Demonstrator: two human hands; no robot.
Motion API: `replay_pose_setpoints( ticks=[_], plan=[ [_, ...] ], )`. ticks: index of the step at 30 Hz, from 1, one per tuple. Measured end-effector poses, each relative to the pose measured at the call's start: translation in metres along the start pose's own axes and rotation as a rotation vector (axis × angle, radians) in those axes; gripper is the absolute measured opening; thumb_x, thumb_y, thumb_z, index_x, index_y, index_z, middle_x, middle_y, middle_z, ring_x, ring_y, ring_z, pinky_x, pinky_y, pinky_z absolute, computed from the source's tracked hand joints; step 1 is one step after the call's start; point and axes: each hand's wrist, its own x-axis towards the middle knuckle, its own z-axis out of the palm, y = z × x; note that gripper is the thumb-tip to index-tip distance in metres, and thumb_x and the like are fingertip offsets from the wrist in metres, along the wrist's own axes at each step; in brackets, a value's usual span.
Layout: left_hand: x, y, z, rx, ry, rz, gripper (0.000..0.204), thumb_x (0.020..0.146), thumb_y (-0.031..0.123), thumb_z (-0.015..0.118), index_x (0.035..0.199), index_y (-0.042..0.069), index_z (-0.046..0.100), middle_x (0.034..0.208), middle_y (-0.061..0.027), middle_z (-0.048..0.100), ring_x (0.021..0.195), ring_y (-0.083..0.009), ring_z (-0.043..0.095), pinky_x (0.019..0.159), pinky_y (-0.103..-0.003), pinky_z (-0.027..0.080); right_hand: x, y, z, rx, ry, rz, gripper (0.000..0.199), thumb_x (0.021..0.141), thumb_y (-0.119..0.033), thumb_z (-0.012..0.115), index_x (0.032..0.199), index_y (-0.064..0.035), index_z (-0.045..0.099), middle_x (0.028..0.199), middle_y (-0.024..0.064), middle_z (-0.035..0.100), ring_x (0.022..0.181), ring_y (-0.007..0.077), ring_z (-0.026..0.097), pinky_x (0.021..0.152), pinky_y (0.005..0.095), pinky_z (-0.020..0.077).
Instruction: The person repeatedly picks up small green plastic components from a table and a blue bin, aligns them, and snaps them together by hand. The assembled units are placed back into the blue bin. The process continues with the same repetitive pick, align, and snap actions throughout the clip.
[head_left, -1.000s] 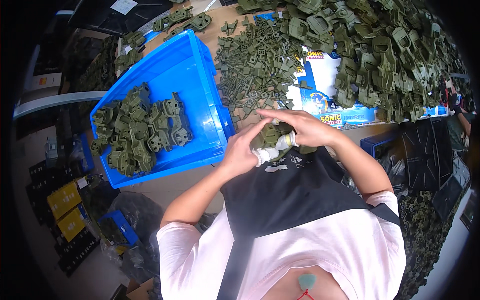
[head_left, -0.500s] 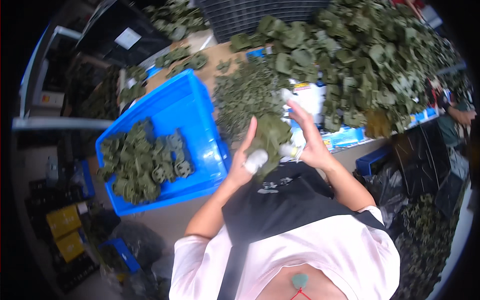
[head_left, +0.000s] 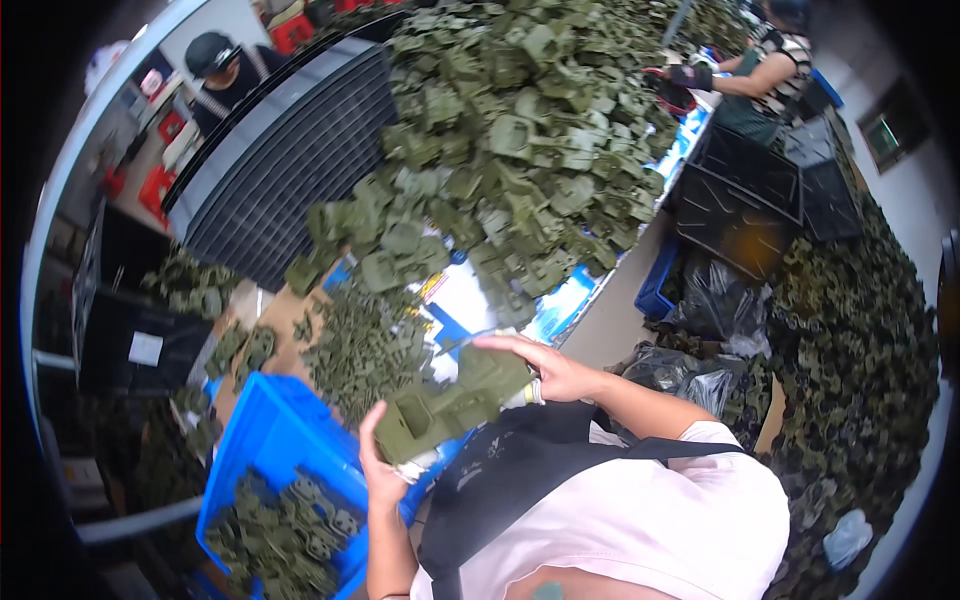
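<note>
An olive-green moulded plastic part (head_left: pixel 455 405), with a box-shaped recess near its left end, is held in front of my dark apron. My left hand (head_left: pixel 385 468) grips its left end, thumb up along the side. At the other end, my right hand (head_left: pixel 555 372) has its fingers over the top and side. White wrappings cover some of my fingers. Just beyond the part lies a heap of small green pieces (head_left: pixel 365 345). Left of my left hand, a blue bin (head_left: pixel 290 430) contains several similar green parts (head_left: pixel 285 535).
A large pile of green parts (head_left: pixel 530 120) covers the worktable. Behind it stands a black ribbed crate (head_left: pixel 290 170). One person (head_left: pixel 765 75) works at the far right, another (head_left: pixel 225 75) is at the far left. More green parts (head_left: pixel 840 400) cover the floor at right.
The view has swung to the right, bringing two other people into sight. The green part has turned, so its recess now shows. Both hands have closed in on its ends.
</note>
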Motion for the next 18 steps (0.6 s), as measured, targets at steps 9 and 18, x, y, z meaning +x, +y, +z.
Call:
replay_pose_setpoints(
  ticks=[9,18],
  plan=[
    [0.067,0.003,0.113,0.169,-0.186,0.086,0.114,0.057,0.022,0.083,0.142,0.007,0.007,0.135,-0.0161,0.033,0.122,-0.0275,0.038,0.101,-0.039,0.032,-0.038,-0.004,-0.138,-0.47,0.262,-0.126,0.052,0.069,-0.022,0.073,0.116,-0.0097,0.057,0.119,0.0075,0.056,0.108,0.0263,0.051,0.097,0.0385,0.033],
    [0.136,-0.008,0.138,0.246,0.23,-0.155,0.06,0.079,0.007,0.061,0.134,0.007,0.036,0.123,-0.0163,0.049,0.115,-0.0258,0.046,0.098,-0.036,0.035,0.055,0.092,-0.558,-0.068,1.567,-0.199,0.042,0.082,-0.005,0.056,0.123,-0.012,0.05,0.094,0.0065,0.059,0.056,0.0071,0.048,0.045,0.0221,0.0375]
  ],
)
